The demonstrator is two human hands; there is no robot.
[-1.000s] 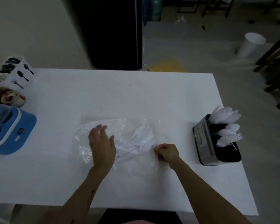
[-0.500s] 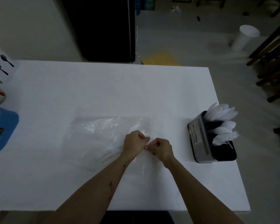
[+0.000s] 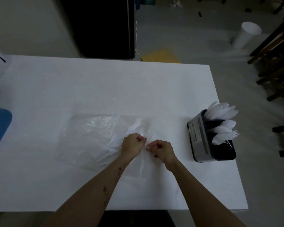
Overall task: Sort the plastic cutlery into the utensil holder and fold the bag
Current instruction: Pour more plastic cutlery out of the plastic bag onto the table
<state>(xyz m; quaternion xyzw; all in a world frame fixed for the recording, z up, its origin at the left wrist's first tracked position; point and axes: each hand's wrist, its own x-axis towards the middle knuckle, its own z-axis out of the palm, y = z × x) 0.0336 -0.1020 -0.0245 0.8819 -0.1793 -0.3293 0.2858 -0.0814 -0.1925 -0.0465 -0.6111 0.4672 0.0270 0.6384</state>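
Left hand (image 3: 132, 143) and right hand (image 3: 162, 149) pinching bag (image 3: 92, 136) — cutlery (image 3: 221, 122) upright in holder (image 3: 202, 141)

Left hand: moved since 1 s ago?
Yes. The left hand went right across the clear bag, toward the utensil holder. It had lain flat on the bag; now it pinches the bag's edge beside the right hand.

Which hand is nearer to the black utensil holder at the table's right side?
The right hand. It pinches the plastic bag just left of the utensil holder, with bare table between them. The left hand grips the bag farther left, beyond the right hand.
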